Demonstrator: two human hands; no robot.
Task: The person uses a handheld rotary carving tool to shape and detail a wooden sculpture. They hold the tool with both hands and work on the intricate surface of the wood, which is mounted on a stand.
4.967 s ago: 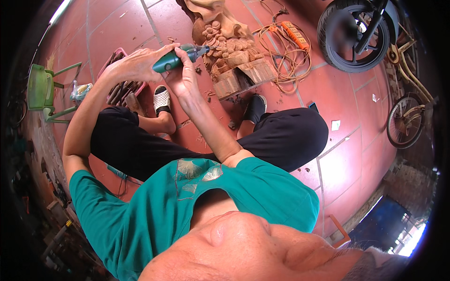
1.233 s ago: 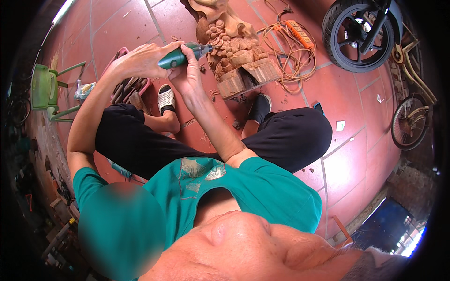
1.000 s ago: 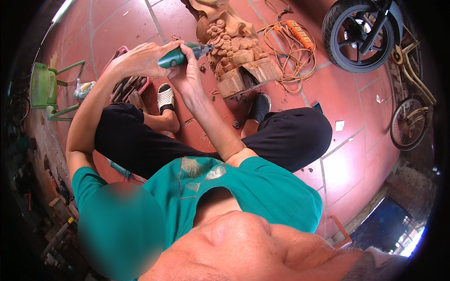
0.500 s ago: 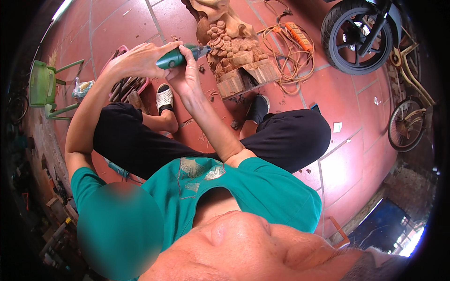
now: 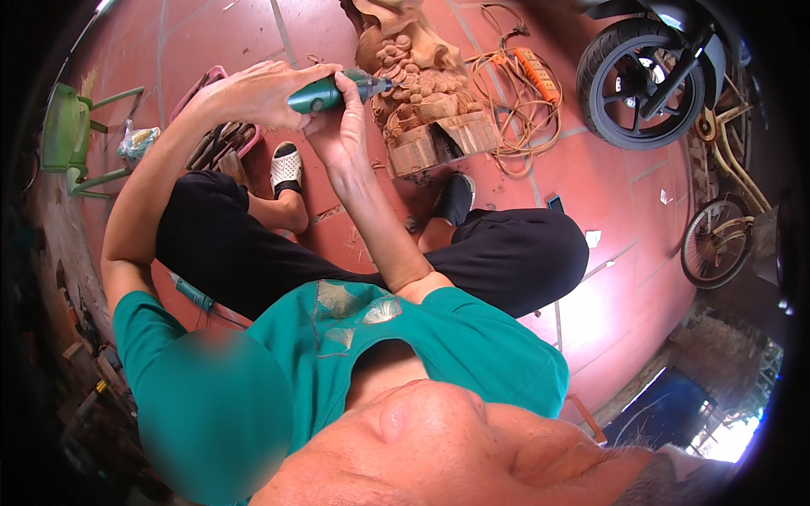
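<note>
Left hand [image 5: 253, 93] gripping green rotary tool [image 5: 325, 93], right hand [image 5: 342, 126] pinching its nose — bit against wooden carving [image 5: 422, 93]; slip likely gouges detail — or fingers.

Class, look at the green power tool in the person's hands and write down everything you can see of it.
The green power tool is a slim, rounded hand-held body, plastic by its look, ending in a darker nose with a silvery tip. It lies almost level, tip pointing right against the wooden carving on the red tiled floor. The left hand wraps its rear; the right hand steadies it from below near the nose. Whether it runs, and any cord, cannot be told.
</note>
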